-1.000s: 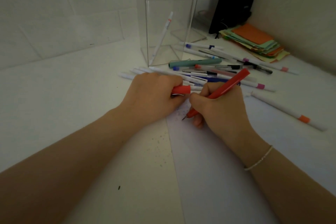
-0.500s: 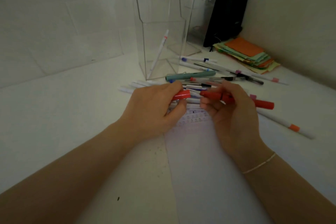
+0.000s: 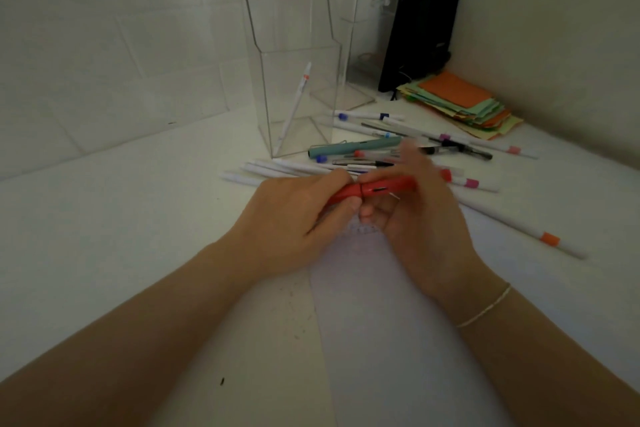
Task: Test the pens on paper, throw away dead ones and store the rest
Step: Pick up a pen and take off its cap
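Observation:
Both hands hold a red pen (image 3: 375, 189) level above the top edge of a white paper sheet (image 3: 381, 305). My left hand (image 3: 294, 218) grips the pen's left part, the cap end, between thumb and fingers. My right hand (image 3: 415, 211) holds the right part; its fingers are motion-blurred. The two red parts meet at a seam between my hands. Faint scribbles (image 3: 363, 229) mark the paper just under the pen. A pile of pens (image 3: 363, 156) lies behind my hands. A clear tall container (image 3: 294, 45) holds one white pen (image 3: 294, 107).
A second clear container (image 3: 367, 28) stands behind the first. Two black objects (image 3: 419, 28) lean at the back wall beside a stack of coloured papers (image 3: 464, 104). A white pen with an orange band (image 3: 526, 229) lies to the right. Walls close in at left and right.
A second ago my right hand was writing on the paper with the uncapped red pen. Since then it lifted the pen and brought it level to the cap in my left hand.

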Available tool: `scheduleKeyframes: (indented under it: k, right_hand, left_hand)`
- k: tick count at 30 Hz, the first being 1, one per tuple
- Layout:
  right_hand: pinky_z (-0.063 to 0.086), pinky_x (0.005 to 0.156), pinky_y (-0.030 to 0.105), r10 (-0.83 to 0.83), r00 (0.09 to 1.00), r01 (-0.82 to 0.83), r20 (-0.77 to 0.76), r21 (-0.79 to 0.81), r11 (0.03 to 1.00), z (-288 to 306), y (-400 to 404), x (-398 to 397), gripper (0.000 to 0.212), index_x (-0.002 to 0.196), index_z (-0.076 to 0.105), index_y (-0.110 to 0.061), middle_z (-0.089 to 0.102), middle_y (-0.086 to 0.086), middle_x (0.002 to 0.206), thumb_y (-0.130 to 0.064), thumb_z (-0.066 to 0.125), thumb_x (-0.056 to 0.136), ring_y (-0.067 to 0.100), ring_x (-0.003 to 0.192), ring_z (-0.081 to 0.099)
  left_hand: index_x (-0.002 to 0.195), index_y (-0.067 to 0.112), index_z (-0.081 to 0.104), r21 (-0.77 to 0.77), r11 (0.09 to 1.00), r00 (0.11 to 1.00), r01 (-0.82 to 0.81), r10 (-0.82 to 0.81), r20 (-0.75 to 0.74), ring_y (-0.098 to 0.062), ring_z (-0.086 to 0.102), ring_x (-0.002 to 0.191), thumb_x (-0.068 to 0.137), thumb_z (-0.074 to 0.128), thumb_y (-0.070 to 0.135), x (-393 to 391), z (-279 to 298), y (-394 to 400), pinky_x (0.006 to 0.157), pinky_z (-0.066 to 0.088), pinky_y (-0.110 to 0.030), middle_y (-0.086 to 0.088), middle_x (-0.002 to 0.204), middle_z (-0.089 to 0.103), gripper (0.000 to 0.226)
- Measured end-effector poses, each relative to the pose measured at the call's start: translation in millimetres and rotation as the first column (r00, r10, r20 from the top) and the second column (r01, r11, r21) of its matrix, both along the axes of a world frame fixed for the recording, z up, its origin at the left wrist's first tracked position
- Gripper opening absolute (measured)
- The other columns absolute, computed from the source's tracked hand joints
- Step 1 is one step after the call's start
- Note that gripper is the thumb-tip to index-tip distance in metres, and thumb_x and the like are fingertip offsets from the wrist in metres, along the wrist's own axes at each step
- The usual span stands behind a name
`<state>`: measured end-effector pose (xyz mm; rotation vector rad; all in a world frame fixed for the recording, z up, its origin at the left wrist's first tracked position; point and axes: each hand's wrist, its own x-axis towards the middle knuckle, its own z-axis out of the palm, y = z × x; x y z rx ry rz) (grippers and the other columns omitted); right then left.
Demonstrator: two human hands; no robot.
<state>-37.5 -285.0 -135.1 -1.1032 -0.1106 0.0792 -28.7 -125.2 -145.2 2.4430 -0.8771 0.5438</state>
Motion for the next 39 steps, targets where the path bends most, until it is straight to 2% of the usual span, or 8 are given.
scheduleKeyframes:
  k: [15,20,24,27,31,35,37,39]
  right_hand:
    - [0.031,0.034,0.021,-0.294,0.953,0.304,0.076,-0.281,0.91,19,8,-3,0.049,0.065,0.058,-0.002,0.053,0.018,0.051,-0.024,0.034,0.101,0.018,0.032,0.04]
    - [0.049,0.047,0.034,-0.404,0.901,0.429,0.16,-0.474,0.769,42,-21,3,0.052,0.072,0.064,0.009,0.058,0.013,0.052,-0.034,0.047,0.095,0.017,0.043,0.053]
    - [0.045,0.039,0.022,-0.583,0.809,0.568,0.079,-0.359,0.741,65,-88,-23,0.044,0.066,0.07,-0.006,0.064,0.009,0.052,-0.037,0.053,0.092,0.016,0.033,0.052]
    - [0.05,0.042,0.024,-0.654,0.756,0.627,0.015,-0.305,0.717,76,-148,-71,0.044,0.069,0.07,-0.005,0.068,0.011,0.061,-0.04,0.055,0.091,0.017,0.037,0.055]
    - [0.054,0.048,0.022,-0.806,0.58,0.761,0.119,-0.433,0.484,83,-235,-151,0.042,0.072,0.069,-0.005,0.071,0.007,0.065,-0.041,0.056,0.09,0.014,0.045,0.06]
    - [0.048,0.044,0.015,-0.893,0.382,0.827,0.238,-0.518,0.216,61,-296,-214,0.028,0.071,0.064,-0.011,0.064,0.001,0.059,-0.031,0.058,0.091,0.003,0.038,0.055]
    - [0.047,0.046,0.02,-0.896,0.362,0.763,0.258,-0.634,0.126,25,-314,-229,0.026,0.07,0.061,-0.012,0.062,0.002,0.053,-0.026,0.057,0.091,0.007,0.041,0.058]
    - [0.047,0.053,0.027,-0.882,0.447,0.573,0.15,-0.805,0.154,-25,-326,-233,0.027,0.067,0.059,-0.012,0.062,0.005,0.056,-0.024,0.055,0.091,0.018,0.052,0.061]
  left_hand:
    - [0.095,0.028,0.05,-0.096,0.995,0.999,-0.04,0.04,0.002,0.005,0.047,0.062,0.095,0.032,0.042,-5,1,-21,0.056,0.036,-0.012,0.021,0.073,0.049,0.023]
    - [0.111,0.022,0.06,-0.14,0.987,0.996,-0.082,0.087,0.027,-0.008,0.057,0.069,0.092,0.037,0.044,-5,14,-52,0.058,0.045,-0.025,0.009,0.085,0.064,0.037]
    - [0.106,0.025,0.067,-0.101,0.99,0.978,-0.099,0.115,0.173,-0.018,0.065,0.076,0.085,0.046,0.044,-18,47,-121,0.06,0.052,-0.034,0.004,0.089,0.069,0.036]
    - [0.103,0.026,0.062,-0.044,0.999,0.996,-0.005,0.008,0.083,-0.016,0.062,0.083,0.083,0.058,0.045,-44,57,-190,0.064,0.05,-0.033,0.008,0.094,0.064,0.027]
    - [0.126,0.027,0.045,0.043,0.97,0.965,0.24,-0.233,-0.122,-0.013,0.057,0.1,0.084,0.05,0.059,-81,41,-264,0.082,0.044,-0.029,0.01,0.113,0.057,0.053]
    - [0.123,0.013,0.054,0.119,0.886,0.889,0.448,-0.428,-0.159,-0.027,0.058,0.106,0.086,0.033,0.053,-96,14,-299,0.094,0.041,-0.038,-0.005,0.121,0.059,0.059]
    - [0.116,0.013,0.058,0.128,0.869,0.872,0.479,-0.453,-0.187,-0.025,0.056,0.106,0.086,0.031,0.049,-97,2,-305,0.095,0.042,-0.042,-0.003,0.118,0.059,0.054]
    - [0.114,0.015,0.059,0.123,0.877,0.879,0.465,-0.441,-0.179,-0.021,0.053,0.109,0.086,0.032,0.048,-98,-8,-306,0.097,0.04,-0.04,-0.001,0.119,0.057,0.051]
